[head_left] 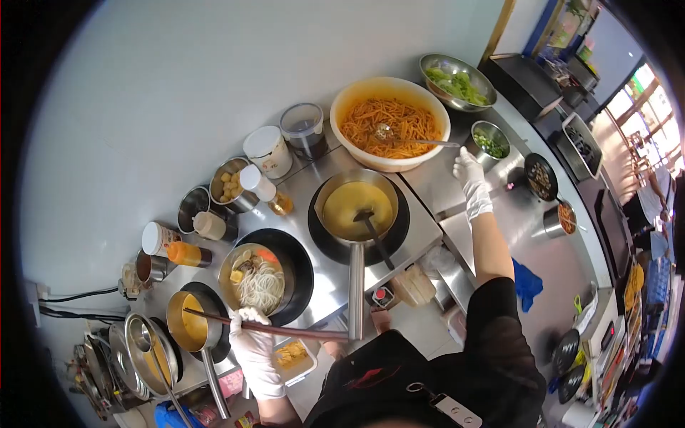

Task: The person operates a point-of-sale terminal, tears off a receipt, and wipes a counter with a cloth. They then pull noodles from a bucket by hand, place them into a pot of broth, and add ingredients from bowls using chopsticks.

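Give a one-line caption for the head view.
Left hand holds chopsticks by a noodle pot; right hand reaches toward a bowl of greens.

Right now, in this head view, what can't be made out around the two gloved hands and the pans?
- Left hand: holds long chopsticks; the fingers' grip is too small to read.
- Right hand: reaches toward the small bowl of greens; contact is unclear.
- Noodle pan: toppings too small to identify.
- Pots at lower left: distorted by the fisheye edge.
- Jar labels: unreadable.

Pale plain wall (pixel 164 78) behind a steel counter (pixel 514 214); bright windows (pixel 635 96) far right.
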{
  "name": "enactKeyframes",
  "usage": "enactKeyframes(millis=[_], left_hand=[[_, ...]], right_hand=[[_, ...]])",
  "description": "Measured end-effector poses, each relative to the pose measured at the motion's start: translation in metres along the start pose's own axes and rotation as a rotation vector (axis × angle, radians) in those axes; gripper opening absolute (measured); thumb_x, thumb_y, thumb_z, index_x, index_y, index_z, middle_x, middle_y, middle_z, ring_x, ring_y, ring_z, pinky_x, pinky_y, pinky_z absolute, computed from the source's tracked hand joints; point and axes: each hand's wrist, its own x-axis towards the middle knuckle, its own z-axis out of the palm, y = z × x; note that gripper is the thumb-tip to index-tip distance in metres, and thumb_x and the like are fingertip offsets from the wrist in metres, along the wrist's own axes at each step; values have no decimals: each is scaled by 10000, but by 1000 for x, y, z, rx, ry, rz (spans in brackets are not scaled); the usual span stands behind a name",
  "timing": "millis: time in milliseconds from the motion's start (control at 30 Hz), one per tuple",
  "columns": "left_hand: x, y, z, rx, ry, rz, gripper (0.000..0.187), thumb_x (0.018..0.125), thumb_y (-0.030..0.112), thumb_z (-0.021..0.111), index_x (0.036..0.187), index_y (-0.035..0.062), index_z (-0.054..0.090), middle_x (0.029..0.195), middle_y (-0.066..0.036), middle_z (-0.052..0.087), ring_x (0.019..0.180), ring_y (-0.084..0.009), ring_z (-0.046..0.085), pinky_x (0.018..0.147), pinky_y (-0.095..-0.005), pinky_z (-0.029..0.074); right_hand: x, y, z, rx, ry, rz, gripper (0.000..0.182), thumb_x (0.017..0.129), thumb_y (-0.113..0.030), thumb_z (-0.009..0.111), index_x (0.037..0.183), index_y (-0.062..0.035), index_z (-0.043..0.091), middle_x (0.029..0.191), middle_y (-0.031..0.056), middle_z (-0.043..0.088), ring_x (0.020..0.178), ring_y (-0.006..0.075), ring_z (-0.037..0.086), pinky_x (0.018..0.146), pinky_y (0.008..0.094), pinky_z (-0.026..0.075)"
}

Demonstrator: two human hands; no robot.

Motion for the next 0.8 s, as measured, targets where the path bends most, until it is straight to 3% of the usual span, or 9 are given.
enactKeyframes(millis=[67, 233, 333, 400, 433, 467, 533, 667, 800], left_hand=[[-13, -18, 25, 50, 103, 47, 99, 906, 136, 517, 870, 45, 530, 759, -57, 558, 693, -178, 546, 630, -309, 482], [-11, -40, 37, 168, 145, 73, 110, 900, 138, 522, 872, 34, 544, 748, -65, 568, 692, -187, 557, 627, -313, 480], [-10, -49, 63, 103, 182, 84, 84, 891, 128, 554, 888, 44, 554, 746, -49, 572, 679, -169, 561, 634, -299, 489], [-7, -51, 61, 57, 262, 124, 84, 892, 138, 560, 887, 55, 552, 740, -41, 567, 663, -168, 554, 627, -298, 486], [-5, -53, 57, 99, 236, 129, 93, 895, 147, 555, 885, 55, 548, 735, -40, 563, 658, -170, 551, 617, -302, 480], [-2, -53, 56, 143, 204, 135, 103, 898, 157, 550, 882, 55, 545, 731, -38, 558, 653, -173, 547, 607, -307, 475], [-2, -57, 64, 186, 240, 163, 118, 898, 167, 546, 860, 56, 533, 725, -36, 549, 646, -180, 541, 593, -313, 464], [-4, -59, 57, 145, 239, 125, 127, 892, 166, 533, 827, 59, 514, 721, -49, 546, 646, -193, 542, 596, -329, 464], [-2, -58, 53, 136, 216, 107, 129, 892, 166, 530, 823, 59, 516, 712, -54, 550, 654, -196, 548, 604, -337, 466]], right_hand=[[35, -6, 12, 70, -233, -19, 340, 803, -332, 727, 992, -71, 621, 697, -9, 536, 545, 63, 479, 451, 208, 377], [16, -13, 114, -434, -196, -118, 280, 843, -271, 674, 968, -21, 666, 751, -4, 588, 527, 39, 461, 448, 186, 344], [8, -5, 152, -533, -354, -341, 192, 842, -150, 646, 950, 8, 666, 753, 62, 634, 525, 137, 539, 477, 261, 414], [7, 3, 163, -678, -601, -1331, 172, 850, -134, 606, 960, -8, 649, 793, 118, 638, 660, 249, 614, 579, 351, 483], [-4, -5, 162, -1004, -768, -1255, 154, 868, -130, 536, 955, -33, 618, 830, 154, 613, 779, 317, 614, 688, 409, 496], [-11, -4, 158, -1002, -769, -1254, 154, 868, -130, 536, 955, -33, 618, 830, 154, 613, 779, 317, 614, 688, 409, 496], [-25, -4, 156, -1591, -1027, -1309, 151, 887, -153, 482, 942, -51, 578, 783, 136, 579, 749, 306, 608, 674, 411, 501], [-42, -39, 128, -1501, -1070, -1260, 149, 888, -155, 480, 934, -42, 566, 775, 135, 578, 726, 303, 606, 614, 401, 500], [-21, -22, 128, -1391, -833, -1266, 176, 909, -181, 456, 946, -46, 564, 730, 119, 569, 695, 316, 600, 586, 421, 489]])
